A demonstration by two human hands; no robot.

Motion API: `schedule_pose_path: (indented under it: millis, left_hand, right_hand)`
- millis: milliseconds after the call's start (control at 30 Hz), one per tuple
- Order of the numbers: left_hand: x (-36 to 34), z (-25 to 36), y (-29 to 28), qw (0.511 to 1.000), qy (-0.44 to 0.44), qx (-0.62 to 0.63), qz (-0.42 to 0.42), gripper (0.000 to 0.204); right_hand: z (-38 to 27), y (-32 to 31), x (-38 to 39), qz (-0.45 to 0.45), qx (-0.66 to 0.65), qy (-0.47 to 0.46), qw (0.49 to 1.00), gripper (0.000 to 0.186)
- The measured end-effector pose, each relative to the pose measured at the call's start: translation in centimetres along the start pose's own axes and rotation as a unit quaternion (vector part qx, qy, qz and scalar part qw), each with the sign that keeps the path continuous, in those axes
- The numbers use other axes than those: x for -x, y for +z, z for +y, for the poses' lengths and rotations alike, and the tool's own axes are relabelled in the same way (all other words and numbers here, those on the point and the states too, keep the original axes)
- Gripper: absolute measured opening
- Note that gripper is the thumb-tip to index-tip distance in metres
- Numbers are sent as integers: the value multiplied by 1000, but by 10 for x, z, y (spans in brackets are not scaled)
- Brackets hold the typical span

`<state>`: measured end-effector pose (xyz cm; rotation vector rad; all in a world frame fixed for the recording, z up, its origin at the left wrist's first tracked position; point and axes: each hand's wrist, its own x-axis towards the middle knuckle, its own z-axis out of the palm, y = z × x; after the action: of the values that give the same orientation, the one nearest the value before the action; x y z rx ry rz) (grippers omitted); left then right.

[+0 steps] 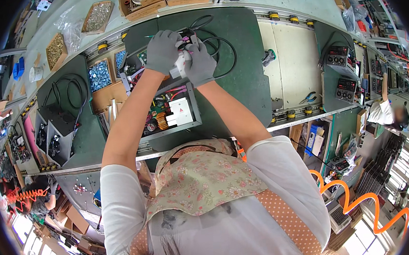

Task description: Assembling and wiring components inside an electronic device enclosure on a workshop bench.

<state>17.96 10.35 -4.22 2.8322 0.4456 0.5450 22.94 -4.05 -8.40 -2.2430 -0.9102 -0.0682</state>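
Observation:
Both of my hands wear grey gloves and meet above the far part of an open metal chassis (196,110). My left hand (163,52) has its fingers curled by a small black part with pink connectors (188,38). My right hand (200,64) pinches beside the same part. What each hand grips is hidden by the fingers. A thin green-tipped piece (149,36) sticks out left of my left hand. Inside the chassis are a copper coil (161,121), red and pink wires and a white block (179,112). A black cable (234,54) loops right of my hands.
Bins of blue parts (100,75) stand to the left. Another black unit (59,119) with a cable lies beyond them. Blue-handled pliers (308,97) rest on the right, near finished-looking black units (346,89). An orange coiled hose (347,198) hangs at lower right. Another person (383,112) is farther right.

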Motion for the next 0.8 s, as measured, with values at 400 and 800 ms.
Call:
schedule_pose_path:
  millis: [400,800]
  left_hand:
    - [24,6,9,988,-41,117,88,14]
    - [35,14,-8,981,36,181,58,30]
  right_hand:
    - [-14,-52,-13,-13,50,-80,995,21]
    - [-27,-63,-21,-145,40,11,989,21]
